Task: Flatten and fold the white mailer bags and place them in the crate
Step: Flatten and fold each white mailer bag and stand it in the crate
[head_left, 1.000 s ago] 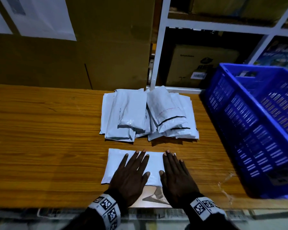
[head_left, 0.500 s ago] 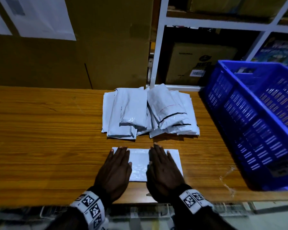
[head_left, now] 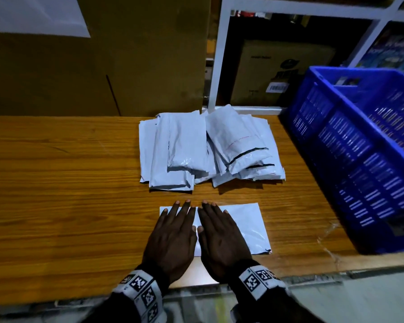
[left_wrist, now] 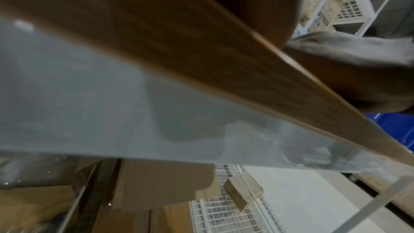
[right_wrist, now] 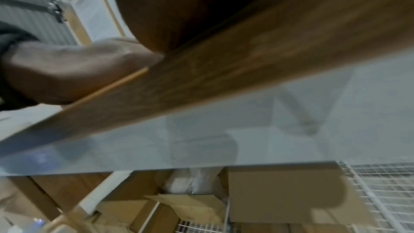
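Observation:
One white mailer bag lies flat near the front edge of the wooden table. My left hand and my right hand press on its left part, palms down, fingers straight, side by side. The bag's right half shows uncovered. A pile of several white mailer bags sits just beyond the hands. The blue crate stands at the table's right end. Both wrist views show only the blurred table edge from below, with the right hand's heel and the left hand's heel on it.
A large brown cardboard box stands against the back of the table. A white shelf frame with boxes is behind the pile. Crumpled clear tape lies on the table by the crate's near corner.
Both hands have slid left across the flat bag and come together, so the bag's right part is now uncovered. The bag's near flap no longer shows below the hands.

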